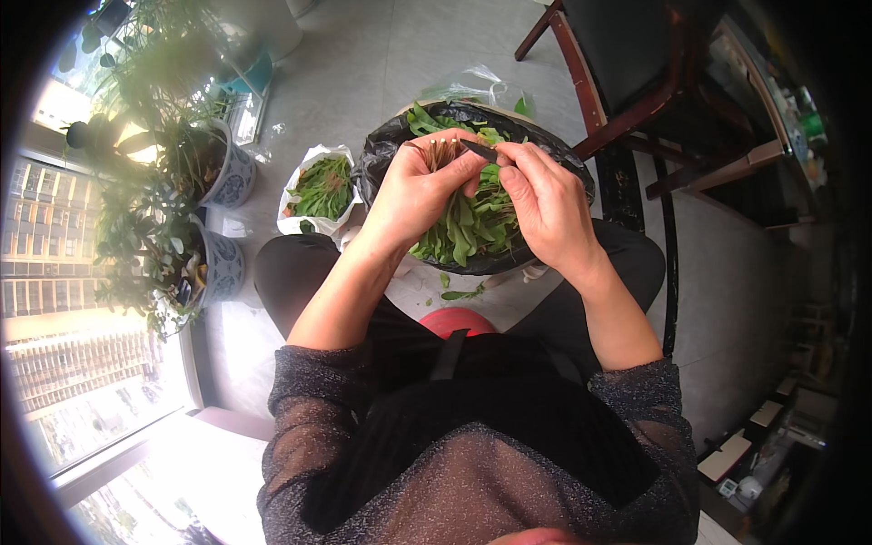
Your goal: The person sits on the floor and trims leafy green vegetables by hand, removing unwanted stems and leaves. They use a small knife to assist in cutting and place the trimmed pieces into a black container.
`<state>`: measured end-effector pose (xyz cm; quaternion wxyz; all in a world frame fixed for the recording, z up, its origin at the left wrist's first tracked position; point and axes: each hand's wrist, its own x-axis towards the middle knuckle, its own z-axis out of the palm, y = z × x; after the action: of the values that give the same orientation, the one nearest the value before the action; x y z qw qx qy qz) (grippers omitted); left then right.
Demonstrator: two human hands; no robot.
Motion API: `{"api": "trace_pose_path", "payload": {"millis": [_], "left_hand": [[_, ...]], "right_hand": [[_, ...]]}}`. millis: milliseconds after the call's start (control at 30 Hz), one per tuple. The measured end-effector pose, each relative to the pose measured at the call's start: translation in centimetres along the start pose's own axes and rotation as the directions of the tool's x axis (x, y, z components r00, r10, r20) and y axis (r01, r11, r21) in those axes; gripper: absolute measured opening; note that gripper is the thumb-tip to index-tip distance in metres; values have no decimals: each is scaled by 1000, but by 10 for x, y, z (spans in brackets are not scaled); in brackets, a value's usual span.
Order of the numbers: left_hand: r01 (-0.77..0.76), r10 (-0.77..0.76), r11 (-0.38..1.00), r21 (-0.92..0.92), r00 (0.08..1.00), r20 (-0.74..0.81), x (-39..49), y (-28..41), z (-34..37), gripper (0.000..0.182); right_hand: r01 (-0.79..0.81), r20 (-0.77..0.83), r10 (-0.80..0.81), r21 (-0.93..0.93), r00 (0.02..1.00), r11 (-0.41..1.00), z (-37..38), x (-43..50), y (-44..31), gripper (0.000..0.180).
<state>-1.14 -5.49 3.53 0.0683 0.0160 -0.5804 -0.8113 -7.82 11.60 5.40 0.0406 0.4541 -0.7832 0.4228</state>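
Observation:
My left hand [424, 182] is closed around a bunch of brown stems [440, 154], whose pale cut ends face up. A small dark knife blade [479, 149] lies across the bunch beside my left thumb. My right hand [545, 197] grips the knife, its handle mostly hidden by the fingers. Below both hands stands a wide container lined with a black plastic bag [377, 158]. Long green leaves [460, 231] with reddish stems fill much of it.
A white bag [289, 223] of leafy greens stands left of the container. Clear plastic [487, 85] lies behind it. Loose leaves [463, 294] are on the grey floor near a red stool [456, 321]. Potted plants [228, 163] line the window side; a dark wooden chair [616, 129] stands at right.

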Motion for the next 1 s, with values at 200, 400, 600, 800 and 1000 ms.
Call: {"api": "trace_pose_path", "payload": {"millis": [200, 400, 600, 800, 1000], "left_hand": [[-38, 39, 999, 30, 999, -18, 1, -1, 1, 10], [-35, 37, 989, 142, 999, -9, 0, 0, 2, 11], [-56, 68, 959, 277, 997, -31, 1, -3, 3, 12], [-68, 87, 891, 449, 996, -22, -2, 0, 8, 14], [-106, 135, 879, 465, 990, -29, -4, 2, 11, 16]], "right_hand": [[-5, -35, 4, -27, 999, 1000, 3, -3, 8, 23], [-237, 53, 231, 192, 972, 952, 0, -4, 26, 30], [-209, -12, 226, 335, 974, 919, -5, 0, 16, 22], [-151, -13, 173, 420, 985, 895, -5, 11, 4, 11], [-111, -28, 128, 344, 991, 932, 0, 17, 9, 2]]}}
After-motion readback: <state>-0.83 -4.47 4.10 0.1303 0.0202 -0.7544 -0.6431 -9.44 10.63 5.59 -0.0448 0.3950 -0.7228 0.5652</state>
